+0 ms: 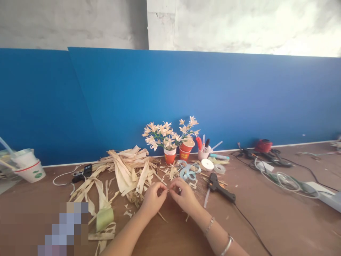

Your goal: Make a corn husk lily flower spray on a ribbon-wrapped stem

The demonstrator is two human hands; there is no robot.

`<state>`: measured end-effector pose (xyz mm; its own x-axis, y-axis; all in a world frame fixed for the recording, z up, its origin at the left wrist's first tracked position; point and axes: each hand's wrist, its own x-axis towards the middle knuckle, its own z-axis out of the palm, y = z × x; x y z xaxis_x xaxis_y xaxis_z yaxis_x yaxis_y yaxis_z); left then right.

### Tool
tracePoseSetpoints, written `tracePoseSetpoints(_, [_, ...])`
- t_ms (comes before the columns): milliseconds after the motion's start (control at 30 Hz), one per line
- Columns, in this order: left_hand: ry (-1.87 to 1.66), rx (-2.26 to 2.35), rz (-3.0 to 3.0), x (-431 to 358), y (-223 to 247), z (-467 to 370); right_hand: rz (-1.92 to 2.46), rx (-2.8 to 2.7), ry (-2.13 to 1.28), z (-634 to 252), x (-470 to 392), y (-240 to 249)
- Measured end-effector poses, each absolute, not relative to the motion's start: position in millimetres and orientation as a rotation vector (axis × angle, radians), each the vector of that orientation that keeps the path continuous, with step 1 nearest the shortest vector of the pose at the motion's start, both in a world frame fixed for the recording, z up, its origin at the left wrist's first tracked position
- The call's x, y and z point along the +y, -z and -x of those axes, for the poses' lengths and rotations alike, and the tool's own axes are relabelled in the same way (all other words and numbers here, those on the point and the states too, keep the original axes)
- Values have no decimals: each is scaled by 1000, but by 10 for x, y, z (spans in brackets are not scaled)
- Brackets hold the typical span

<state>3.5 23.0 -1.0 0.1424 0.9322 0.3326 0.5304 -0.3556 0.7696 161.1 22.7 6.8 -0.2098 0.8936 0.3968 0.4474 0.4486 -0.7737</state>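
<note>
My left hand (155, 200) and my right hand (182, 195) meet near the middle of the view, thumbs and forefingers pinched close together. What sits between the fingertips is too small to make out. Just left of them lies a heap of dry pale husks (124, 170). Behind my hands, pale husk flowers (162, 131) on green stems stand in a red paper cup (169, 156). Further flowers rise from stacked red cups (184, 153). A black glue gun (221, 188) rests to the right of my right hand.
Blue ribbon (188, 171), a white roll (207, 164) and a tool cup (203, 154) sit behind. Green tape (104, 218) lies front left. White cups (30, 170) stand far left. Cables and a power strip (326, 197) lie right. A blue partition (186, 89) borders the table.
</note>
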Motion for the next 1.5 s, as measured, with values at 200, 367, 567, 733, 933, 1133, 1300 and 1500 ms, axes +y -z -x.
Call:
tracePoseSetpoints(200, [-1106, 1382, -1961, 224, 6, -42, 1116, -1780, -697, -1609, 246, -45])
tracePoseSetpoints(367, [-1159, 1319, -1996, 201, -40, -41, 1108, -1791, -711, -1608, 250, -33])
tracePoseSetpoints(567, [-1132, 1345, -2014, 214, -46, -54, 1111, -1793, -681, -1598, 243, -47])
tracePoseSetpoints(733, [-1133, 1319, -2020, 214, -31, -45, 1108, -1821, -675, -1604, 234, -74])
tracePoseSetpoints(933, [-1098, 1499, -2154, 162, -76, -69, 1134, -1898, -541, -1598, 204, -61])
tracePoseSetpoints(1133, [-1145, 1668, -2204, 103, -84, -160, 1302, -1880, -336, -1526, 153, -67])
tracePoseSetpoints(1300, [-1176, 1679, -2168, 107, -67, -136, 1375, -1838, -287, -1556, 165, -94])
tracePoseSetpoints(1500, [-1147, 1647, -2169, 131, -68, -92, 1180, -1833, -459, -1636, 235, -47])
